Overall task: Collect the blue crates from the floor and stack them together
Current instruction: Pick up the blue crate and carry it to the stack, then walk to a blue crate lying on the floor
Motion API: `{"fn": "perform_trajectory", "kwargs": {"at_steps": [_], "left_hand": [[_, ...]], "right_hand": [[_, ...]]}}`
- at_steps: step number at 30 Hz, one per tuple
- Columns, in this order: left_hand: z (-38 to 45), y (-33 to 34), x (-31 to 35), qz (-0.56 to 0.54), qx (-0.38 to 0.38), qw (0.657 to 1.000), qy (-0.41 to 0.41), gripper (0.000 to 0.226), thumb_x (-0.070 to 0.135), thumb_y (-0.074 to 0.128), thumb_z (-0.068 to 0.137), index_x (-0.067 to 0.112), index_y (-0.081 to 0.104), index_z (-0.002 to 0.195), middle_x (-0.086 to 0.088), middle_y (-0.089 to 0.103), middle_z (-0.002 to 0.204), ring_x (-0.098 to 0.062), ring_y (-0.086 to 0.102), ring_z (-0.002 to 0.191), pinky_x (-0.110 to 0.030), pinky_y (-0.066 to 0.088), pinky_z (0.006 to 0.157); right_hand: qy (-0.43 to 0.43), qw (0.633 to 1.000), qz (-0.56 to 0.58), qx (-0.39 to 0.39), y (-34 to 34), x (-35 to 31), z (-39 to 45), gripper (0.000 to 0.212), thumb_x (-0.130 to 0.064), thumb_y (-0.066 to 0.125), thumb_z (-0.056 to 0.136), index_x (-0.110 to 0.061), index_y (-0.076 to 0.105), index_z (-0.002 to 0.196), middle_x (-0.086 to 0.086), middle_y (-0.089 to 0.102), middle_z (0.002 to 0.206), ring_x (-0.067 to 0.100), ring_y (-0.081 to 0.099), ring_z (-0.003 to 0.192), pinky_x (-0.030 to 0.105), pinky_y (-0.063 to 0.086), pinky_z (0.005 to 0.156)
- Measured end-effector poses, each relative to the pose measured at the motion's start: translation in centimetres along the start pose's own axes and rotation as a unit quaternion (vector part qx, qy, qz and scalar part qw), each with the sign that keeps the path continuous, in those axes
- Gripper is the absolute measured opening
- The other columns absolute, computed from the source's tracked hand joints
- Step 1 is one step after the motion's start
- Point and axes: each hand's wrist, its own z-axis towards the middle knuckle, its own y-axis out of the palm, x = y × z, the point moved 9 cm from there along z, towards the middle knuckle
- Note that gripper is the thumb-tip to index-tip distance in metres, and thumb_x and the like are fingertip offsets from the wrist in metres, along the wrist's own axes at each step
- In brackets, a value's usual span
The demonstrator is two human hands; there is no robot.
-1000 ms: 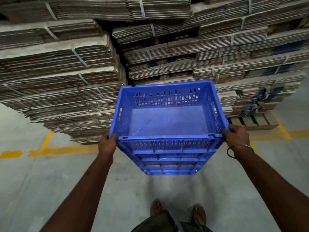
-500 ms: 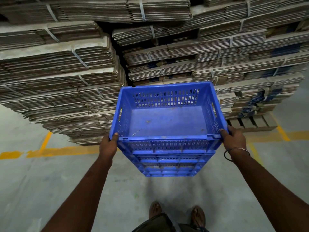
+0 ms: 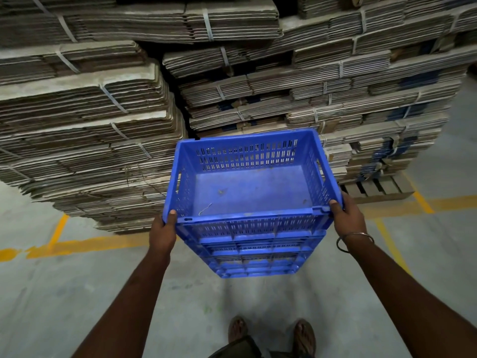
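2 tall walls of strapped, flattened cardboard (image 3: 85,125) fill the space ahead of you, the left one reaching the floor and the right one (image 3: 335,94) resting on a wooden pallet (image 3: 379,188). Below them spreads the grey concrete floor (image 3: 77,293), marked with yellow lines (image 3: 85,245) that run across and turn towards the cardboard.

The blue crate (image 3: 247,192) hangs in the air in front of you, clear of the floor, its open top facing up and its far wall close to the cardboard. You can see slotted walls, a solid bottom with a few bits of dirt, and ribbed bands down the near side; whether more crates are nested under it you cannot tell.

Your left hand (image 3: 164,229) grasps the near left corner of the rim, thumb over the top edge. Your right hand (image 3: 347,215) grips the near right corner the same way, with a thin metal bangle (image 3: 355,240) on that wrist. Your 2 sandalled feet (image 3: 304,337) stand on the floor below the crate.
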Motion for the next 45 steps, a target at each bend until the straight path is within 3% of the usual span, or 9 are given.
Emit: {"fn": "perform_trajectory", "kwargs": {"at_steps": [5, 8, 12, 16, 20, 27, 37, 41, 45], "left_hand": [[-1.4, -0.2, 1.2, 0.048, 0.027, 0.998, 0.029, 0.039, 0.050, 0.056, 0.094, 0.017, 0.062, 0.112, -0.010, 0.067, 0.109, -0.032, 0.063, 0.099, -0.043, 0.050, 0.083], [-2.0, -0.1, 3.7, 0.138, 0.034, 0.980, 0.136, 0.038, 0.044, 0.055, 0.091, 0.018, 0.059, 0.118, -0.008, 0.064, 0.111, -0.033, 0.061, 0.104, -0.043, 0.051, 0.084], [-4.9, 2.2, 7.1, 0.282, 0.041, 0.902, 0.325, 0.059, 0.026, 0.059, 0.090, 0.011, 0.043, 0.145, -0.014, 0.038, 0.151, -0.029, 0.035, 0.141, -0.041, 0.034, 0.112], [-8.0, 7.3, 8.4, 0.328, -0.057, 0.839, 0.430, 0.049, 0.029, 0.053, 0.091, 0.013, 0.053, 0.138, -0.007, 0.045, 0.149, -0.027, 0.037, 0.143, -0.046, 0.034, 0.114], [-10.9, 13.0, 8.0, 0.302, -0.193, 0.829, 0.429, 0.047, 0.037, 0.051, 0.093, 0.017, 0.058, 0.135, -0.001, 0.054, 0.144, -0.020, 0.047, 0.135, -0.039, 0.038, 0.112], [-18.7, 24.2, 11.0, 0.241, -0.316, 0.807, 0.437, 0.049, 0.032, 0.059, 0.093, 0.022, 0.054, 0.140, 0.015, 0.049, 0.140, 0.003, 0.043, 0.128, -0.026, 0.038, 0.109], [-32.8, 43.1, 10.8, 0.265, -0.450, 0.741, 0.422, 0.054, 0.032, 0.062, 0.088, 0.022, 0.054, 0.141, 0.002, 0.056, 0.142, -0.014, 0.056, 0.124, -0.031, 0.044, 0.104], [-37.3, 49.1, 8.8, 0.306, -0.505, 0.706, 0.391, 0.062, 0.041, 0.062, 0.086, 0.020, 0.051, 0.143, 0.002, 0.053, 0.144, -0.012, 0.049, 0.132, -0.014, 0.032, 0.101], [-39.9, 55.3, 7.5, 0.345, -0.555, 0.665, 0.362, 0.067, 0.042, 0.066, 0.086, 0.023, 0.044, 0.147, 0.000, 0.048, 0.149, -0.016, 0.044, 0.138, -0.022, 0.031, 0.107]], "right_hand": [[-0.022, 0.999, -0.022, 0.011, 0.3, 0.1, -0.7, 0.036, -0.033, 0.044, 0.100, -0.022, 0.047, 0.134, 0.009, 0.061, 0.110, 0.027, 0.057, 0.096, 0.039, 0.045, 0.080], [0.003, 1.000, 0.010, 0.026, 0.2, 0.6, -1.5, 0.040, -0.045, 0.046, 0.098, -0.025, 0.050, 0.132, -0.001, 0.059, 0.110, 0.019, 0.055, 0.099, 0.034, 0.041, 0.082], [0.090, 0.994, 0.033, 0.052, -0.4, 3.2, -2.0, 0.067, -0.065, 0.055, 0.084, -0.019, 0.050, 0.134, 0.002, 0.062, 0.106, 0.022, 0.058, 0.102, 0.038, 0.044, 0.089], [0.121, 0.991, 0.019, 0.062, -1.3, 4.7, -2.9, 0.072, -0.064, 0.057, 0.084, -0.021, 0.044, 0.139, 0.005, 0.061, 0.117, 0.021, 0.056, 0.105, 0.035, 0.041, 0.091], [0.134, 0.988, 0.020, 0.071, -4.1, 6.2, -4.5, 0.060, -0.055, 0.058, 0.087, -0.019, 0.051, 0.134, 0.001, 0.059, 0.104, 0.022, 0.057, 0.105, 0.034, 0.041, 0.092], [0.093, 0.995, 0.001, 0.025, -12.6, 8.4, -5.2, 0.040, -0.056, 0.059, 0.086, -0.027, 0.067, 0.112, -0.004, 0.068, 0.105, 0.015, 0.062, 0.101, 0.034, 0.048, 0.089], [0.110, 0.990, -0.066, 0.058, -29.5, 17.2, -8.0, 0.026, -0.047, 0.059, 0.090, -0.026, 0.070, 0.101, -0.008, 0.070, 0.099, 0.011, 0.062, 0.095, 0.024, 0.043, 0.079], [0.147, 0.983, -0.068, 0.086, -35.2, 21.2, -9.7, 0.025, -0.048, 0.059, 0.089, -0.028, 0.070, 0.098, -0.009, 0.070, 0.096, 0.011, 0.064, 0.094, 0.031, 0.048, 0.083], [0.175, 0.976, -0.063, 0.110, -40.2, 24.0, -9.9, 0.025, -0.050, 0.061, 0.087, -0.028, 0.069, 0.096, -0.011, 0.069, 0.096, 0.012, 0.063, 0.096, 0.030, 0.047, 0.082]]}}
